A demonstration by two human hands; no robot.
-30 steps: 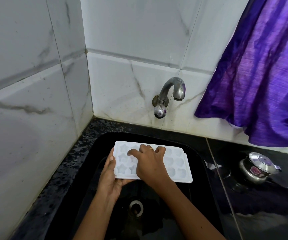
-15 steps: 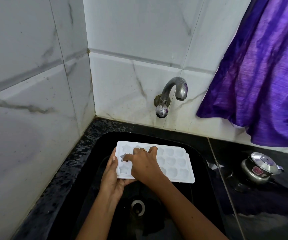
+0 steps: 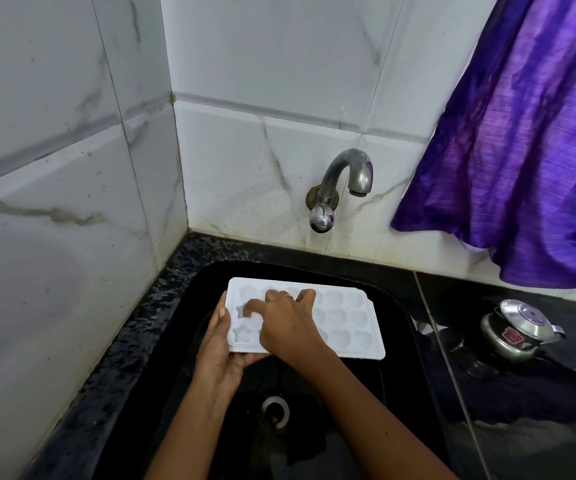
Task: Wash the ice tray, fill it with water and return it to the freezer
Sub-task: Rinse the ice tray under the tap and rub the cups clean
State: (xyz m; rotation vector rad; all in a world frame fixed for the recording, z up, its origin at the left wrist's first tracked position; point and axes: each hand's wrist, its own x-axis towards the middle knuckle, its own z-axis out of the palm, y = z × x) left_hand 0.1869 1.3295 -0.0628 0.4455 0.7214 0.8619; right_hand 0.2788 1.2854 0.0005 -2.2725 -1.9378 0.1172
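White marble-look tiled wall point(image 3: 72, 168) behind and to the left of the black sink basin point(image 3: 397, 341). Purple fabric curtain point(image 3: 522, 150) hangs above and right of the sink. Black speckled stone desk point(image 3: 130, 341) rims the sink. Steel tap point(image 3: 345, 181) on the wall above the sink's back edge, no water running. Small steel lidded pot point(image 3: 518, 330) on the desk right of the sink; it has a red label, text too small to read. White plastic ice tray point(image 3: 349, 327) held level over the sink, above the round drain point(image 3: 275, 412): star-shaped cells at its left end, heart-like ones to the right, no markings legible. Left hand point(image 3: 219, 351) grip is clamped on the tray's left edge from below. Right hand point(image 3: 288, 323) lies on top, fingers spread, index fingertip in a star cell; gold ring point(image 3: 288, 295) on one finger.
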